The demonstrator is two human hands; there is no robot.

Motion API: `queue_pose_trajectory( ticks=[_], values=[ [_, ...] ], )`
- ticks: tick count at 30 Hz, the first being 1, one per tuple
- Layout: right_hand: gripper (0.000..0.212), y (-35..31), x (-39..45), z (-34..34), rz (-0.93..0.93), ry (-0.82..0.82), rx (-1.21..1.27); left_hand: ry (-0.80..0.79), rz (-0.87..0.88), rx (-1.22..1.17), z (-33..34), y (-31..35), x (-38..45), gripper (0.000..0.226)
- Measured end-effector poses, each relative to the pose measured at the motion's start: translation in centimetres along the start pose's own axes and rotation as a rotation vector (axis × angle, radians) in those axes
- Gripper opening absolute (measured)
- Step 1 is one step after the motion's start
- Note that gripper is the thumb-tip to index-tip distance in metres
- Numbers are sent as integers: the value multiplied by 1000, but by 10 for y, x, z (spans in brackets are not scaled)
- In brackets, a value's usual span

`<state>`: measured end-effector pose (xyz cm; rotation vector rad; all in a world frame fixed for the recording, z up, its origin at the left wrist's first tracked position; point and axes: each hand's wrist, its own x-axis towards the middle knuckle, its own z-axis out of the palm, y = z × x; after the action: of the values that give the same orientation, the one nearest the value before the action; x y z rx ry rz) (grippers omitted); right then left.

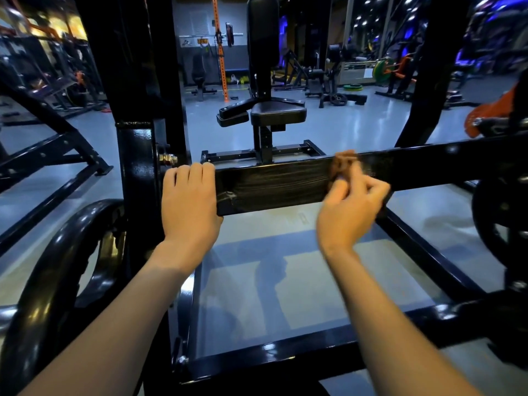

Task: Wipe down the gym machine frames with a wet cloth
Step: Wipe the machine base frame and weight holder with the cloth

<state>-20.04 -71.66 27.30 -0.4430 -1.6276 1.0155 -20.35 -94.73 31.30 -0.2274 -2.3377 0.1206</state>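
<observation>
Head view: brown cloth [341, 167] bunched against streaked black crossbar [274, 184].

The left hand [188, 201] rested over the black crossbar [274, 184] of the machine frame, fingers curled over its top edge beside the upright post [137, 178]. The right hand [351, 207], blurred, pressed a bunched brown cloth [341, 164] against the bar's face. Streaks showed on the bar between the hands; a black padded seat [278, 111] stood beyond it.
</observation>
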Motion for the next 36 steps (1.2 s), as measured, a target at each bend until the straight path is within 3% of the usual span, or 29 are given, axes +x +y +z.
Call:
queue_pose_trajectory(
  ticks=[2,5,7,9,12,17,21,24,26,28,30,33,36],
  values=[
    [46,-30,-40,14,-190,-154,74,17,4,-12,0,-2,0,65],
    [49,-41,-71,15,-635,-428,-30,34,25,-44,-2,-7,-1,62],
    [49,-24,-52,6,-776,-475,-90,31,33,-52,-2,-8,-1,68],
    [52,7,-23,-9,-706,-431,-106,14,29,-45,-2,-8,-1,74],
    [52,55,33,-37,-436,-248,-141,-3,5,-45,-2,-4,0,75],
    [37,67,83,-41,-55,-5,-219,4,7,-36,-2,-2,0,69],
    [42,20,27,-12,-178,-69,-111,7,16,-34,2,-3,1,66],
    [48,-24,-34,7,-452,-299,-28,12,40,-58,1,-5,-1,73],
    [47,-36,-60,11,-701,-433,-82,18,58,-35,-4,-7,-4,90],
    [48,-33,-58,7,-817,-502,-114,12,42,29,-11,-14,-15,112],
    [47,-23,-43,-4,-650,-478,-87,27,-32,24,-16,-25,-29,123],
    [32,-8,-17,-11,-298,-263,-17,43,-242,-178,-14,-42,-53,130],
    [28,-23,-32,1,-211,-216,8,-26,-406,-420,-3,-47,-61,132]
  ],
)
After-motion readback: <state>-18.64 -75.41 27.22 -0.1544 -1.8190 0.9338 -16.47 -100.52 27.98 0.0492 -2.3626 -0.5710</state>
